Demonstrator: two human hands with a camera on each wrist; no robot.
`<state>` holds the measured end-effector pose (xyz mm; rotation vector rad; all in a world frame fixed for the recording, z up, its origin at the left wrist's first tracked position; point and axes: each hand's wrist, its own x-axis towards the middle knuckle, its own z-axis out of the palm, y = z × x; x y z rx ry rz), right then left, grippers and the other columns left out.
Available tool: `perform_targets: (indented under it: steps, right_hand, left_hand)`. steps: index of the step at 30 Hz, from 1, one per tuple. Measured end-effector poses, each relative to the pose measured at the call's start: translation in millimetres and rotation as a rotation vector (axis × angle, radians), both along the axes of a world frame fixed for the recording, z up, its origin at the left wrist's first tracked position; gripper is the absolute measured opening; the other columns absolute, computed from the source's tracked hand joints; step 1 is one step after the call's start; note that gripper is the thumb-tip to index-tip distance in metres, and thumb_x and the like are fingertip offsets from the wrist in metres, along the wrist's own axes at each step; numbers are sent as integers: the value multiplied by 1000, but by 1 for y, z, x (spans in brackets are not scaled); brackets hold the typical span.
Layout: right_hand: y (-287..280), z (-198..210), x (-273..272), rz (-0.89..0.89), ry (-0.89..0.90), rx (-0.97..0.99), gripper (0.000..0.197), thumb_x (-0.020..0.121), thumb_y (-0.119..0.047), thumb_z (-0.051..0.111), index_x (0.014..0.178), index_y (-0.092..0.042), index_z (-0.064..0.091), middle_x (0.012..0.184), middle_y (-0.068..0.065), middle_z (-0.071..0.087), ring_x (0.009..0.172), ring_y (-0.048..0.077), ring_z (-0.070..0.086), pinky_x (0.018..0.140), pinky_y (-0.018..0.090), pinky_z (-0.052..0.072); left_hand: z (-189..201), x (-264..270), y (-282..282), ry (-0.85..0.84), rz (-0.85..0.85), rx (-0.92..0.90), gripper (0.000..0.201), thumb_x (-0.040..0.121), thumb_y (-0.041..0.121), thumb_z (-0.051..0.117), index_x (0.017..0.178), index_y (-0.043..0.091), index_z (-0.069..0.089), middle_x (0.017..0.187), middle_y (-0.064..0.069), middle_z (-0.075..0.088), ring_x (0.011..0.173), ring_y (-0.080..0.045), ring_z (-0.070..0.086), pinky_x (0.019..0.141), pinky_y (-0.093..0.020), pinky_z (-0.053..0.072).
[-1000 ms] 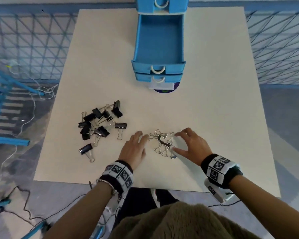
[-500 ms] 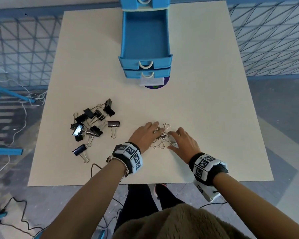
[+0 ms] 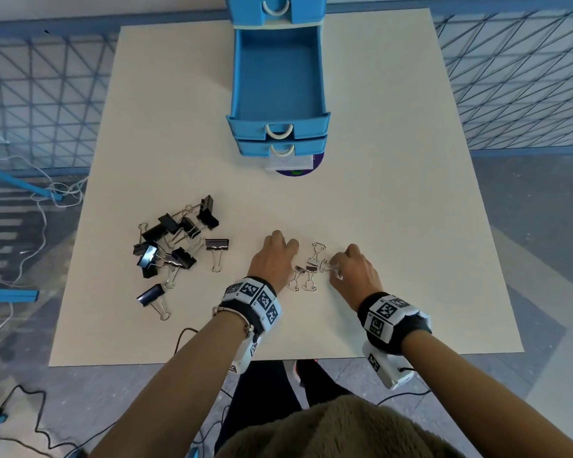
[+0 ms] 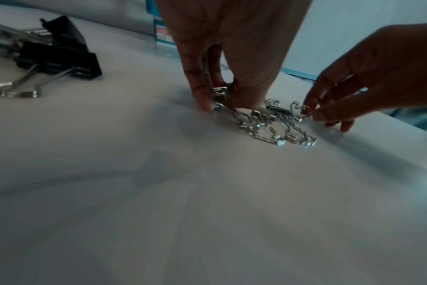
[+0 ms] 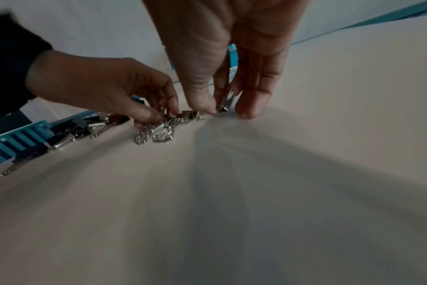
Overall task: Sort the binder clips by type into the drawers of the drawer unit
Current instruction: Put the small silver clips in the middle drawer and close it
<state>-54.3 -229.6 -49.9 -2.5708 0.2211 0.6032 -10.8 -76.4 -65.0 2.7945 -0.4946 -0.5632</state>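
Two hands worked at one small cluster of silver binder clips (image 3: 306, 271) near the table's (image 3: 394, 209) front edge, at about 6 o'clock from the drawer unit (image 3: 278, 77). The left hand (image 3: 273, 259) had its fingers drawn together and pointed down, the thumb and fingertips (image 4: 202, 100) pinching a silver clip at the cluster's 9 o'clock side. The right hand (image 3: 354, 271) was curled in the same way at the 3 o'clock side, thumb and forefinger nipping the wire handle of another silver clip, with the remaining fingers (image 5: 252, 104) touching the tabletop beside it. Between the two hands lay a few more silver clips, small, with shiny bodies and looped wire handles, some tangled over each other.

The black binder clips (image 3: 176, 246) sat in a loose heap at about 9 o'clock from the left hand, well apart from it; they were larger, with dark bodies and silver wire handles, and one lay alone at the heap's 6 o'clock side. The blue drawer unit stood at the table's 12 o'clock edge, its middle drawer (image 3: 278, 123) pulled far out with a bare blue floor, the lowest drawer drawn out beneath it. White loop handles showed on the drawer fronts.
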Motion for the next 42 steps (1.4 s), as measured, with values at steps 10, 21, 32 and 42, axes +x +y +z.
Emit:
perform_targets:
  steps: [10, 21, 32, 42]
  right_hand:
    - [23, 1, 4, -92, -51, 149, 20, 84, -8, 52, 103, -5, 58, 105, 17, 55, 83, 37, 61, 75, 39, 49]
    - [36, 1, 6, 44, 39, 24, 39, 85, -22, 62, 120, -11, 48, 118, 14, 45, 105, 32, 52, 81, 41, 49]
    - [26, -4, 12, 47, -31, 63, 30, 85, 4, 44, 113, -1, 54, 111, 21, 54, 98, 38, 57, 78, 40, 47]
    - [15, 5, 15, -90, -22, 207, 21, 83, -1, 57, 99, -6, 70, 104, 16, 69, 97, 33, 62, 82, 33, 46]
  left_hand:
    - [4, 5, 10, 114, 183, -262, 20, 81, -5, 48, 96, 3, 58, 102, -17, 55, 92, -29, 53, 74, -32, 44]
    - [3, -1, 21, 156, 106, -283, 37, 79, -6, 50, 113, 9, 56, 114, -15, 49, 105, -28, 48, 83, -39, 49]
    - [0, -3, 23, 50, -80, 71, 28, 89, 0, 40, 115, 4, 51, 123, -13, 48, 112, -27, 44, 68, -32, 42]
    - [51, 26, 8, -177, 144, -437, 14, 79, 1, 57, 92, 1, 61, 99, -16, 61, 80, -31, 60, 69, -36, 49]
